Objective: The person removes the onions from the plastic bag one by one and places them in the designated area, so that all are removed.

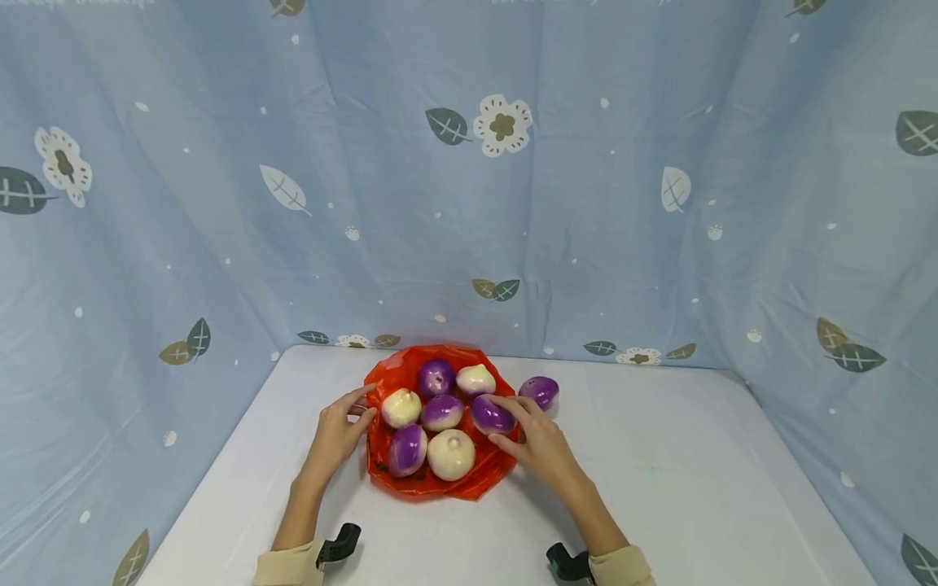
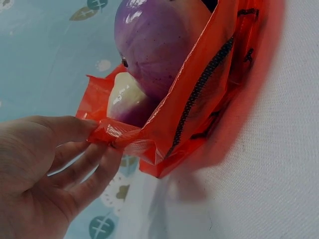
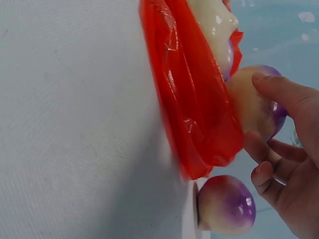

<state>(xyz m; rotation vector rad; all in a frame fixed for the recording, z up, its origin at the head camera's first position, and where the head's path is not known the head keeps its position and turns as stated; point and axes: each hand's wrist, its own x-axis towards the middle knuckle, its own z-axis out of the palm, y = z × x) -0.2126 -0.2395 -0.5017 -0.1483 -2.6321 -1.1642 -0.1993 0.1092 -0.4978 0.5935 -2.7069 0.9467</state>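
Note:
A red plastic bag lies spread on the table with several glossy purple-and-white turnips in it. My left hand is at the bag's left side; in the left wrist view its thumb and fingers pinch the bag's rim. At the right side, my right hand grips one turnip between thumb and fingers. The right wrist view shows this held turnip at the bag's edge, beside a pale turnip. Outside the bag, another turnip rests on the table, behind the right hand.
The white table runs back to a blue curtain printed with leaves and flowers, which also hangs along both sides. Black wrist mounts are worn at both sleeves.

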